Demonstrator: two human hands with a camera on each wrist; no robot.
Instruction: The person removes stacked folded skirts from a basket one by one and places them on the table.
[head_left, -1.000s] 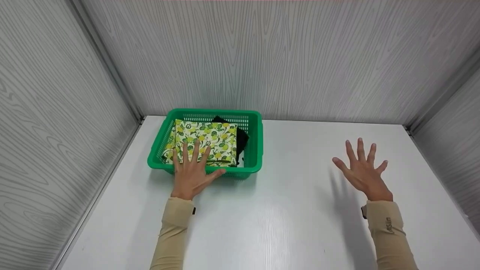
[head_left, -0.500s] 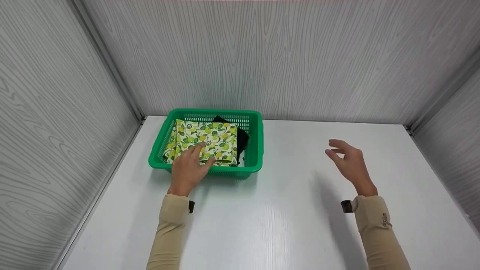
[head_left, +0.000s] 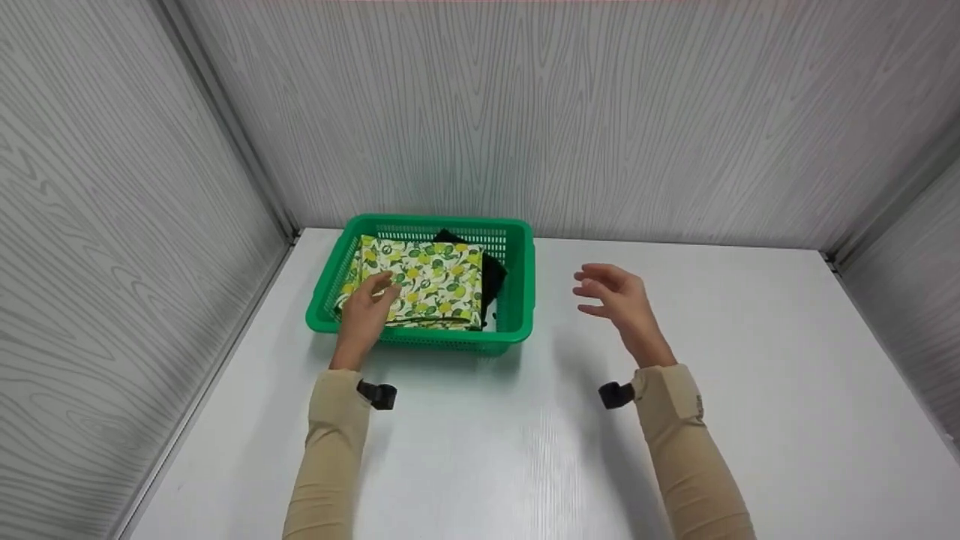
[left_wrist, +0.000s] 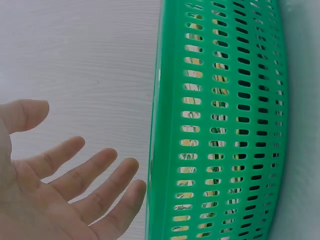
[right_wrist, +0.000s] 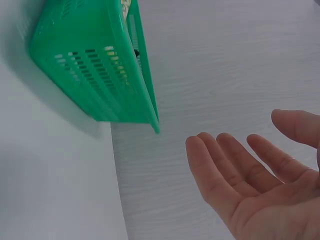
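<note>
A green plastic basket [head_left: 521, 281] holds a folded cloth [head_left: 431, 281] with a yellow and green lemon print, lying over black fabric [head_left: 493, 277]. In the head view my left hand [head_left: 365, 315] hovers at the basket's front left part, fingers loosely bent and empty. The left wrist view shows that hand [left_wrist: 75, 195] beside the basket's slotted wall [left_wrist: 202, 120], fingers apart. My right hand [head_left: 622, 304] is in the air to the right of the basket, fingers loosely bent and holding nothing; the right wrist view shows this hand [right_wrist: 265, 185] apart from the basket [right_wrist: 100, 65].
The basket stands on a white table [head_left: 480, 450] near its back edge. Grey wood-grain panels rise behind [head_left: 562, 112] and at the left [head_left: 97, 225], with another at the right. Black bands [head_left: 382, 396] are around both wrists.
Both hands were spread flat with fingers wide; their fingers have since bent and drawn together. My right hand has moved left towards the basket, and my left hand has shifted slightly left.
</note>
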